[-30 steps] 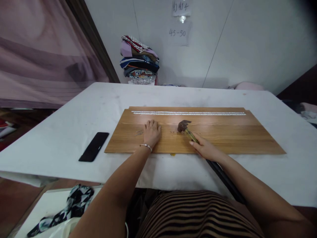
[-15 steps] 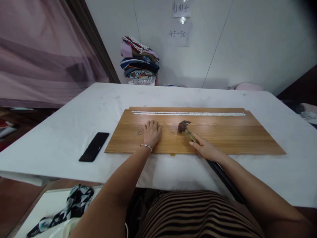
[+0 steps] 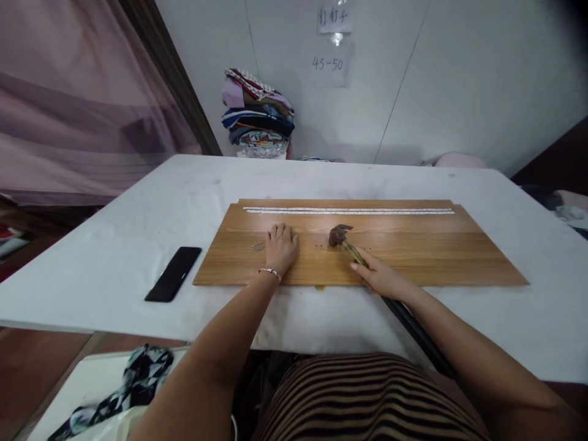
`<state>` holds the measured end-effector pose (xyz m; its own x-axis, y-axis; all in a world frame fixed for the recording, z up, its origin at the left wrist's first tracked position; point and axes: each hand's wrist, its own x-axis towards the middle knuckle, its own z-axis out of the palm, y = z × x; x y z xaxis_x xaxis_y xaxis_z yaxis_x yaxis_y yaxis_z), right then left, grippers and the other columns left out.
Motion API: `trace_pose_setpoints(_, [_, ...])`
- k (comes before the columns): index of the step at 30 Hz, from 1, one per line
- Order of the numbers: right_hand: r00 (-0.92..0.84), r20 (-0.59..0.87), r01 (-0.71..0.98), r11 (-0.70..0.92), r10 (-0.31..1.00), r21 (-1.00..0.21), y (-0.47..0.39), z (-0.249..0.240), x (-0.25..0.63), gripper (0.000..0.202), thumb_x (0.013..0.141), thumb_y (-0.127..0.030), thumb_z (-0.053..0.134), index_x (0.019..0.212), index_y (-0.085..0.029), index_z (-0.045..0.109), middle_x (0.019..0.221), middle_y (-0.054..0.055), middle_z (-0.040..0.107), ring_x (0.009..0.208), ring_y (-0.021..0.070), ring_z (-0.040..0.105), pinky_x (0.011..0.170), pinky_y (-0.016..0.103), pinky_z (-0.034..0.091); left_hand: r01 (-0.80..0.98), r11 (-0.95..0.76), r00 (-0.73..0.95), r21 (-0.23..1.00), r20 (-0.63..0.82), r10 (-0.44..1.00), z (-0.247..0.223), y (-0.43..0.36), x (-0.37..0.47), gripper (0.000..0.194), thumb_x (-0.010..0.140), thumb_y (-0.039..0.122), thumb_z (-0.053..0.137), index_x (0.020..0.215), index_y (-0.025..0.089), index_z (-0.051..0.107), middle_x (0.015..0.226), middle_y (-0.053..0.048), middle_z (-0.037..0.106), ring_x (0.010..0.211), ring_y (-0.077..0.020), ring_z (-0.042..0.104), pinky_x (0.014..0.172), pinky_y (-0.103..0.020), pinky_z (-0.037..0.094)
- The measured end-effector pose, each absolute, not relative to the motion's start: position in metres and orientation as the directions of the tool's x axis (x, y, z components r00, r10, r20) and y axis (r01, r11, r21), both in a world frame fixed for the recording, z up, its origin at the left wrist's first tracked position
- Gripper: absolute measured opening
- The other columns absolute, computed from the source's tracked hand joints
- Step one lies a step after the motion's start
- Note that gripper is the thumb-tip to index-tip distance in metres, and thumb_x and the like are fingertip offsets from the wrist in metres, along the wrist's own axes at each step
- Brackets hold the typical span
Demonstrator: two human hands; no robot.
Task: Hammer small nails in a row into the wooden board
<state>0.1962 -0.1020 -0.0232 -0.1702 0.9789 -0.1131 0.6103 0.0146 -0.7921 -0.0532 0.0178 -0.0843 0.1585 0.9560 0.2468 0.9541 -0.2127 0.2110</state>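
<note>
A wide wooden board lies on the white-covered table. My left hand rests flat on it, fingers stretched out. Just left of that hand is a small group of loose nails. My right hand grips the handle of a claw hammer, whose rusty head is down at the board's surface, right of my left hand. Several tiny dark spots, too small to make out, sit in a row beside the hammer head. Two white marked strips run along the far side of the board.
On the table, left of the board, lies a black phone. Folded cloths are stacked behind the table by the wall. A patterned cloth lies on a pale surface at lower left. Paper notes hang on the wall.
The view has shifted very slightly. Both hands and the hammer stay in the same place on the board.
</note>
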Motion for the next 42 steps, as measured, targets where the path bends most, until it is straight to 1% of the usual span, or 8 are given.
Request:
trace_pose_setpoints(9, [-0.173, -0.137, 0.613, -0.002, 0.975, -0.790, -0.1019, -0.0240, 0.1951, 0.062, 0.093, -0.041, 0.043, 0.151, -0.022, 0.038, 0.103, 0.011, 0.071, 0.100, 0.0291, 0.066, 0.080, 0.044, 0.055, 0.958, -0.211, 0.161, 0.196, 0.244, 0.956, -0.0836, 0.0172, -0.0531, 0.034, 0.093, 0.034, 0.038, 0.116, 0.021, 0.060, 0.140, -0.012, 0.054, 0.134, -0.0309, 0.041, 0.110, -0.051, 0.034])
trace_pose_setpoints(14, [-0.158, -0.154, 0.616, -0.024, 0.975, -0.788, -0.1020, -0.0228, 0.1950, 0.062, 0.093, -0.040, 0.044, 0.151, -0.018, 0.038, 0.103, 0.013, 0.071, 0.097, 0.0288, 0.066, 0.078, 0.043, 0.055, 0.959, -0.211, 0.161, 0.191, 0.246, 0.956, -0.0830, 0.0167, -0.0527, 0.033, 0.094, 0.034, 0.038, 0.115, 0.021, 0.060, 0.140, -0.011, 0.055, 0.133, -0.0306, 0.042, 0.111, -0.050, 0.034])
trace_pose_setpoints(17, [-0.166, -0.136, 0.610, -0.007, 0.977, -0.792, -0.1025, -0.0233, 0.1955, 0.062, 0.094, -0.042, 0.043, 0.151, -0.020, 0.038, 0.100, 0.012, 0.071, 0.095, 0.0280, 0.067, 0.076, 0.042, 0.055, 0.957, -0.203, 0.153, 0.209, 0.232, 0.961, -0.0815, 0.0162, -0.0521, 0.034, 0.094, 0.034, 0.038, 0.115, 0.019, 0.059, 0.142, -0.013, 0.053, 0.135, -0.0313, 0.041, 0.111, -0.051, 0.033])
trace_pose_setpoints(23, [-0.173, -0.175, 0.607, -0.036, 0.969, -0.794, -0.1033, -0.0231, 0.1955, 0.063, 0.095, -0.041, 0.041, 0.154, -0.021, 0.033, 0.088, 0.008, 0.071, 0.080, 0.0235, 0.067, 0.069, 0.038, 0.054, 0.955, -0.199, 0.146, 0.221, 0.234, 0.961, -0.0807, 0.0163, -0.0515, 0.032, 0.093, 0.033, 0.038, 0.112, 0.020, 0.060, 0.140, -0.012, 0.054, 0.134, -0.0311, 0.042, 0.111, -0.051, 0.033])
trace_pose_setpoints(27, [-0.162, -0.209, 0.610, -0.069, 0.964, -0.790, -0.1031, -0.0214, 0.1942, 0.064, 0.095, -0.044, 0.040, 0.154, -0.021, 0.031, 0.091, 0.010, 0.070, 0.073, 0.0210, 0.066, 0.066, 0.036, 0.053, 0.955, -0.202, 0.150, 0.219, 0.235, 0.960, -0.0815, 0.0168, -0.0519, 0.032, 0.093, 0.033, 0.038, 0.114, 0.019, 0.059, 0.140, -0.013, 0.054, 0.134, -0.0313, 0.042, 0.111, -0.052, 0.033])
trace_pose_setpoints(33, [-0.168, -0.185, 0.632, -0.038, 0.968, -0.774, -0.1017, -0.0225, 0.1951, 0.063, 0.095, -0.041, 0.042, 0.152, -0.017, 0.035, 0.095, 0.011, 0.070, 0.087, 0.0251, 0.067, 0.074, 0.037, 0.053, 0.956, -0.213, 0.159, 0.204, 0.252, 0.955, -0.0838, 0.0171, -0.0526, 0.034, 0.094, 0.033, 0.038, 0.116, 0.019, 0.059, 0.140, -0.013, 0.054, 0.135, -0.0313, 0.041, 0.111, -0.052, 0.034])
trace_pose_setpoints(38, [-0.176, -0.134, 0.632, 0.007, 0.975, -0.775, -0.1010, -0.0245, 0.1957, 0.060, 0.093, -0.037, 0.043, 0.151, -0.018, 0.039, 0.102, 0.012, 0.071, 0.098, 0.0281, 0.065, 0.080, 0.041, 0.053, 0.957, -0.200, 0.149, 0.211, 0.235, 0.961, -0.0838, 0.0170, -0.0525, 0.036, 0.093, 0.034, 0.039, 0.119, 0.019, 0.060, 0.142, -0.013, 0.052, 0.136, -0.0313, 0.040, 0.112, -0.052, 0.032])
trace_pose_setpoints(42, [-0.179, -0.095, 0.625, 0.038, 0.979, -0.779, -0.1011, -0.0245, 0.1955, 0.060, 0.093, -0.036, 0.044, 0.150, -0.019, 0.040, 0.107, 0.012, 0.070, 0.102, 0.0287, 0.064, 0.082, 0.042, 0.053, 0.957, -0.199, 0.149, 0.212, 0.230, 0.962, -0.0840, 0.0175, -0.0530, 0.037, 0.093, 0.034, 0.039, 0.121, 0.020, 0.059, 0.143, -0.013, 0.052, 0.136, -0.0310, 0.040, 0.112, -0.052, 0.032])
